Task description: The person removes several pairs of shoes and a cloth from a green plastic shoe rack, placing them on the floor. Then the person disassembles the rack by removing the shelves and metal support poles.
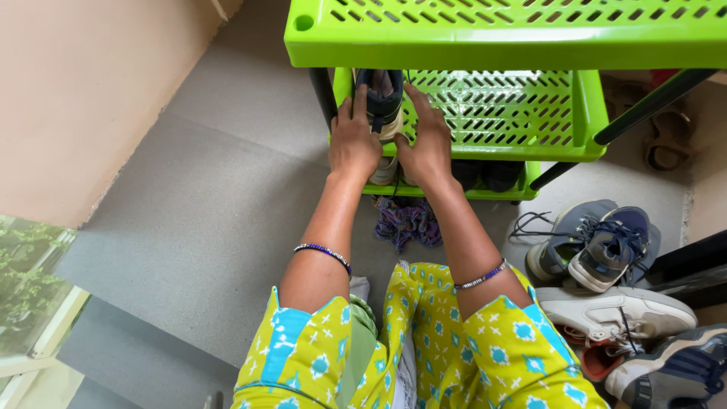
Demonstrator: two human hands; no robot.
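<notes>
squarely between both hands, a dark sneaker (381,102) with pale sole, sitting on the middle tier (515,113) of a lime green plastic shoe rack (485,34), at twelve o'clock from the knees. left hand (353,140) curled against its left flank, fingers bent round the side; right hand (428,140) flatter, fingers spread along the right flank and over the slatted shelf. probably light, soft in the upper and stiff only at the sole and heel, so best gripped low at the sides or at the heel; how firm the grip is now cannot be told, toe hidden under the top shelf. below it, more dark shoes (485,176) on the bottom tier. at six o'clock from the rack, a crumpled purple cloth (407,223) on the grey floor (212,204). at four o'clock, a heap of grey-blue and white sneakers (606,250).
</notes>
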